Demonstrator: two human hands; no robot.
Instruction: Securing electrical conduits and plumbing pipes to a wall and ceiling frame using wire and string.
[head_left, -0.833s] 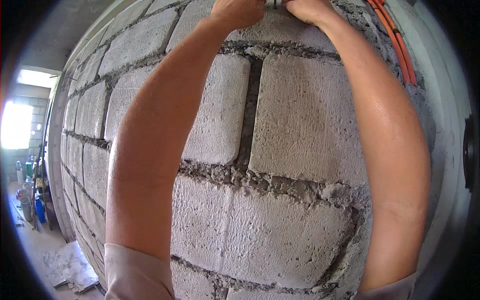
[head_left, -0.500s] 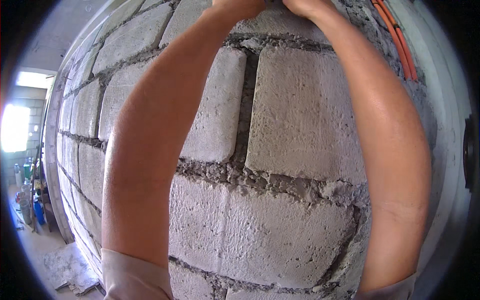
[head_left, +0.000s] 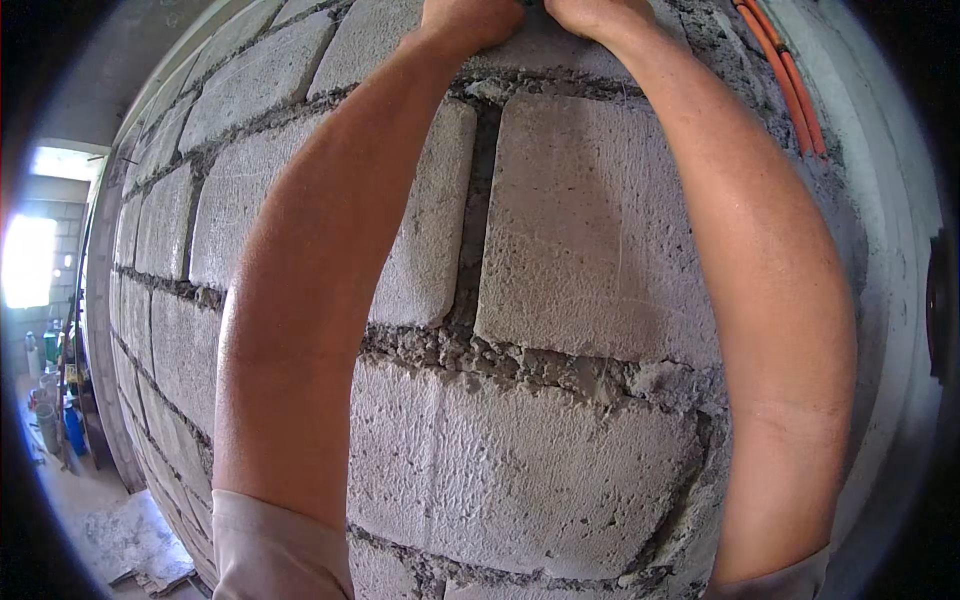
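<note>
Both my arms reach up in front of a wall of rough grey blocks point(head_left: 590, 230). At the upper edge of the picture, my left hand point(head_left: 478, 20) is curled closed, its fingertips mostly out of sight. My right hand point(head_left: 598, 16) is closed beside it, thumb side turned inward, a small gap away. Whatever they grip is cut off by the picture's top edge. Directly behind both hands is an upper block point(head_left: 545, 50), partly in shadow.
Rough mortar joints point(head_left: 500, 360) run between the blocks, some recessed. Orange conduits point(head_left: 790, 80) come down the wall at upper right. Far left are a bright window point(head_left: 30, 260), a blue container point(head_left: 74, 430) among other items, and a pale flat board point(head_left: 135, 540) on the floor.
My hands show slightly lower and a little further left in the picture. The view of the wall has shifted slightly left; both hands stay close together.
</note>
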